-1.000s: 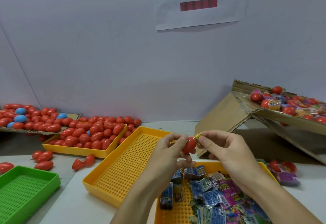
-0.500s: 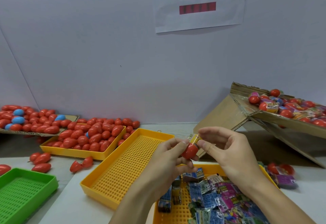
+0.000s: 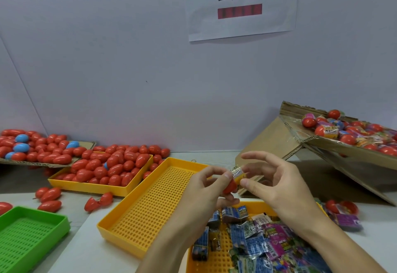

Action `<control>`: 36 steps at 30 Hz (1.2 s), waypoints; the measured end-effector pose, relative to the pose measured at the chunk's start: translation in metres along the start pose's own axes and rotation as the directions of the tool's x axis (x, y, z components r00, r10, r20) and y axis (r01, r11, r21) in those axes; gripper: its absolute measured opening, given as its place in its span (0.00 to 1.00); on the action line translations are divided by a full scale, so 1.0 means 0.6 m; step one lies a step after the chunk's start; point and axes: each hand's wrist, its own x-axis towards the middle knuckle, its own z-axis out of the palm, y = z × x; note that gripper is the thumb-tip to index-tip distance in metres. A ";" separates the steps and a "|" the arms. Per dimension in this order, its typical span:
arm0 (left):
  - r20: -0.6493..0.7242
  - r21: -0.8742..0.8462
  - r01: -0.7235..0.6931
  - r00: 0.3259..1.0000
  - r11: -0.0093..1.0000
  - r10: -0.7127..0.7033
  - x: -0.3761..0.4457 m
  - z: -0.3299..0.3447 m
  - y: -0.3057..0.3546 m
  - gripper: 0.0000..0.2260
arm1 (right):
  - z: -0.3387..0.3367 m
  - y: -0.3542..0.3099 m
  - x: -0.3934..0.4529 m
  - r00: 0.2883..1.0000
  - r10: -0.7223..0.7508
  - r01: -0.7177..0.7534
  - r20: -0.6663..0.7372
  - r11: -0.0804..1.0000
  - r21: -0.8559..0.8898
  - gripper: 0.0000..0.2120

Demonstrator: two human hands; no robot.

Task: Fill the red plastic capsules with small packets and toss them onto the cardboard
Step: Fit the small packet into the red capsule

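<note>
A plain pale lavender-grey wall (image 3: 120,62) fills the background under even, soft light. A white paper sign (image 3: 240,4) with black characters and a red bar hangs above the pale tabletop (image 3: 75,244).

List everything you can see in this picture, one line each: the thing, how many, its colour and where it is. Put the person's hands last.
held capsule: one, red, gripped in the left hand, packet sticking out of it
held packet: one, yellow and silver, pinched by the right hand
loose capsules: many, red with a few blue, heaped in the far yellow tray and on cardboard at left
empty yellow tray: one, centre
packet tray: one, yellow, near right, holding many blue and purple packets
green tray: one, near left
cardboard ramp: one, brown, right, carrying filled capsules
paper sign: one, white, on the wall
left hand: grips the capsule
right hand: pinches the packet
</note>
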 end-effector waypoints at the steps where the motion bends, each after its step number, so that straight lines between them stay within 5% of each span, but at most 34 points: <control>1: -0.003 0.028 -0.007 1.000 1.000 0.007 0.000 0.000 0.000 0.07 | -0.001 0.000 0.000 1.000 0.006 -0.006 0.009 0.999 0.032 0.18; 8: 0.072 0.161 -0.054 0.996 0.986 0.043 -0.006 0.005 0.002 0.09 | 0.008 0.013 0.002 0.996 0.069 -0.064 -0.052 0.993 0.101 0.12; 14: 0.060 0.124 -0.045 0.997 0.991 0.038 -0.004 0.002 0.000 0.16 | 0.009 0.011 0.004 0.993 0.105 -0.088 -0.058 0.967 0.239 0.17; 36: 0.007 0.399 -0.136 0.989 0.907 0.145 0.000 -0.004 -0.007 0.19 | 0.004 0.011 0.005 0.994 0.103 -0.098 -0.019 0.979 0.180 0.20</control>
